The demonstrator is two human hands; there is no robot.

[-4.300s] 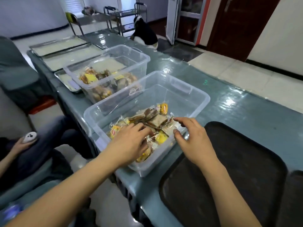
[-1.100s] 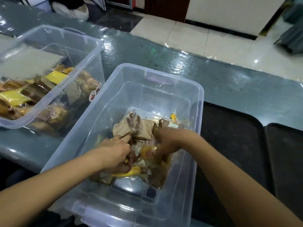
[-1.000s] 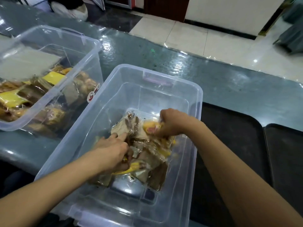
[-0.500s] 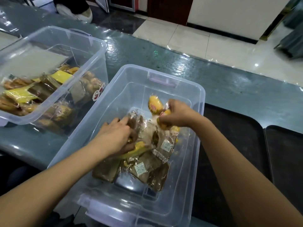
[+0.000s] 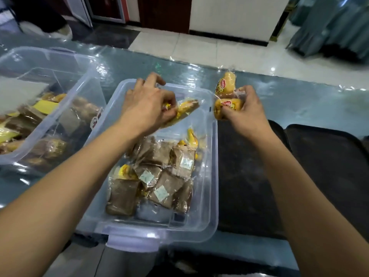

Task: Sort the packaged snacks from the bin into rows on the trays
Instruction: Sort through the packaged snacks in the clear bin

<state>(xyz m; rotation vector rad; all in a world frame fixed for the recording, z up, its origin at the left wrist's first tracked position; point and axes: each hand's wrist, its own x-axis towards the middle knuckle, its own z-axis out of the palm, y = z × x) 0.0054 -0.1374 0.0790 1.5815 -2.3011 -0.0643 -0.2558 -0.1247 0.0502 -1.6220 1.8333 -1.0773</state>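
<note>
Both hands have risen out of the clear plastic bin [image 5: 209,196]: the right hand [image 5: 242,110] grips two rounded yellow cakes [image 5: 226,96] in crinkly film above the dark tray [image 5: 249,176], while the left hand [image 5: 147,104] pinches a long yellow packet [image 5: 185,109]. Flat brown squares [image 5: 157,176] (white-labelled) lie heaped in the bin on the glossy desk [image 5: 299,100].

The left hand [image 5: 147,104] grips a yellow wrapped snack [image 5: 186,110] above the clear bin [image 5: 211,176]. The right hand [image 5: 242,108] pinches two round yellow snacks [image 5: 226,96] over the bin's right rim, just beside a dark tray [image 5: 245,176]. Brown packaged snacks [image 5: 157,176] lie in the bin. A second bin [image 5: 87,76] with snacks stands to the left on the grey-blue surface [image 5: 299,102].
</note>
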